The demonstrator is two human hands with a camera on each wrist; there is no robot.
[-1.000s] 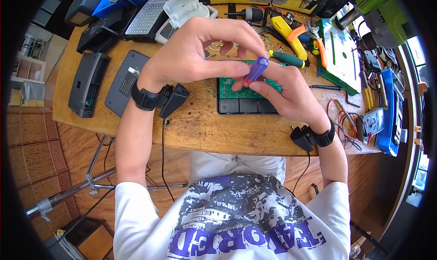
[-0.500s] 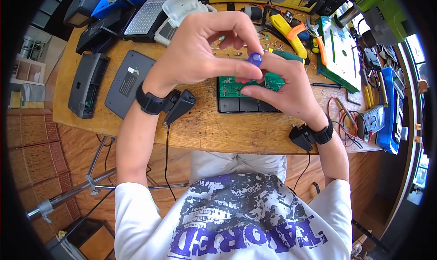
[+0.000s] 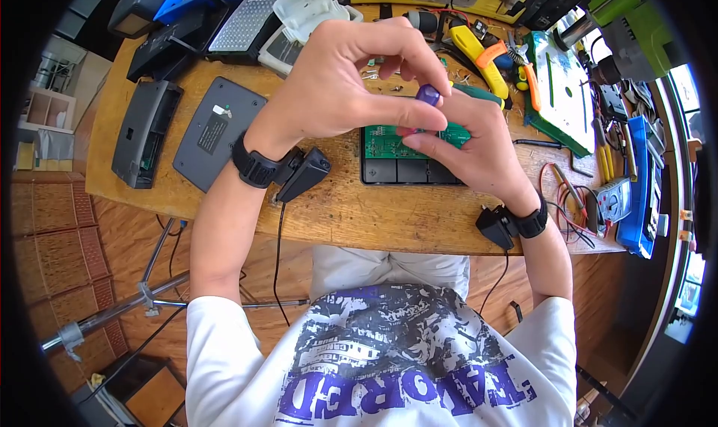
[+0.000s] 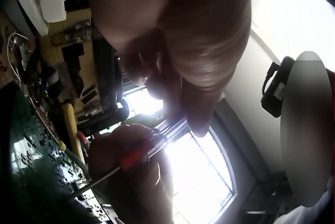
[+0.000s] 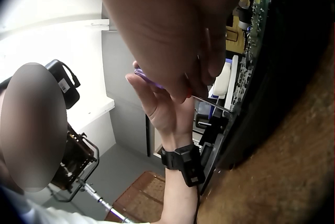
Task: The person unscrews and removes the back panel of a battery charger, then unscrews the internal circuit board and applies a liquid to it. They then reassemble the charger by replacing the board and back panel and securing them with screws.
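Observation:
A screwdriver [image 3: 428, 94] with a translucent purple handle and red collar stands nearly upright over a green circuit board [image 3: 380, 146]. My left hand [image 3: 336, 83] pinches the top of the handle between thumb and forefinger, the other fingers curled behind. Lower down, my right hand [image 3: 482, 139] has its thumb and fingers around the red collar [image 4: 133, 157]. The metal shaft [image 5: 212, 102] runs from there down to the board, its tip at the board's surface. Beneath the board lies a black plastic casing [image 3: 400, 174], partly hidden by the right hand.
Left of the hands lie a grey panel [image 3: 212, 139] and a dark housing [image 3: 147, 135]. An open clear plastic box [image 3: 308, 14] is behind. To the right are a yellow-handled tool [image 3: 479, 57], orange-handled pliers [image 3: 529, 87], a white-and-green panel [image 3: 562, 90] and a multimeter [image 3: 613, 197].
The screwdriver's handle has tipped more upright and shifted slightly right and up with the left hand. The right thumb came away from the collar, then returned near it.

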